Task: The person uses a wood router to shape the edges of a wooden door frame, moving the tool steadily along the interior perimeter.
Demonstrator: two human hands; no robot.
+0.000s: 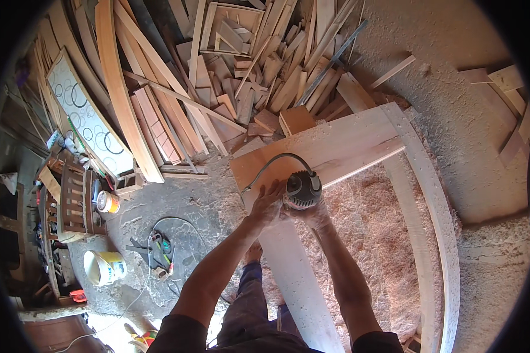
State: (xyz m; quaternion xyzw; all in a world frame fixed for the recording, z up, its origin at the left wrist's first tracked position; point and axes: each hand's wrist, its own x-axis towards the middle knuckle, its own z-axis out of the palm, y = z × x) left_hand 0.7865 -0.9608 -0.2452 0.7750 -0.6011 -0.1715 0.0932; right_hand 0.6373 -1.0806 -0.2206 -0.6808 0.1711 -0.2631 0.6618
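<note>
A dark, round-topped power tool that looks like a router (304,189) stands upright on the near corner of a pale wooden frame (335,141). My right hand (314,215) is wrapped round the router's lower body, its fingers partly hidden beneath the motor. Against the tool's left side is my left hand (268,201), its fingers stretched forward over the board. A black cord (282,155) loops from the router's top to the left. Where the bit meets the wood is hidden. The frame has a wide straight board (297,282) toward me and a curved rail (439,206) at the right.
Wood shavings (365,235) lie inside the frame. Beyond it is a heap of offcuts (265,76), with long planks (118,88) leaning at left. A white bucket (105,267), a smaller tub (108,202) and a tool with a trailing cable (159,253) are on the floor.
</note>
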